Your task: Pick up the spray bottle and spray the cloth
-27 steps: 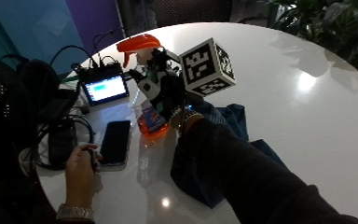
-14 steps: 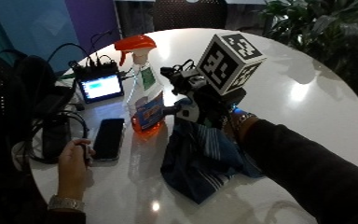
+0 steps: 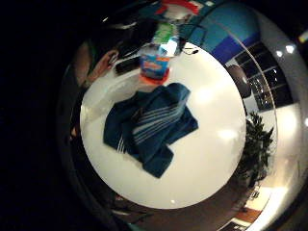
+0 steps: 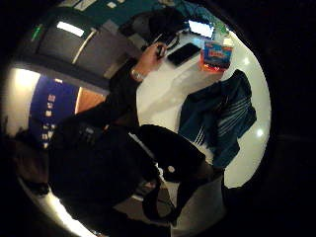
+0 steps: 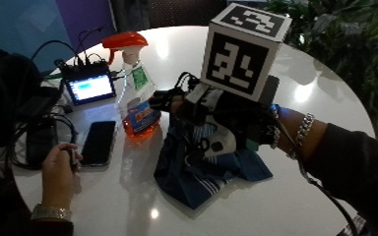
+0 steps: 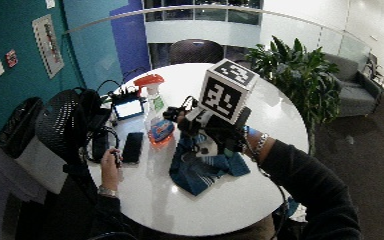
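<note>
While the right hand [image 5: 225,118] has lifted above the cloth [image 5: 199,169], its fingers' state cannot be told.

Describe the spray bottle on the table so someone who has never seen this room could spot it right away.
On the round white table, look just past the crumpled blue striped cloth, near the small lit screen. The spray bottle stands upright there beside a black phone; its orange trigger head and orange liquid set it apart.
</note>
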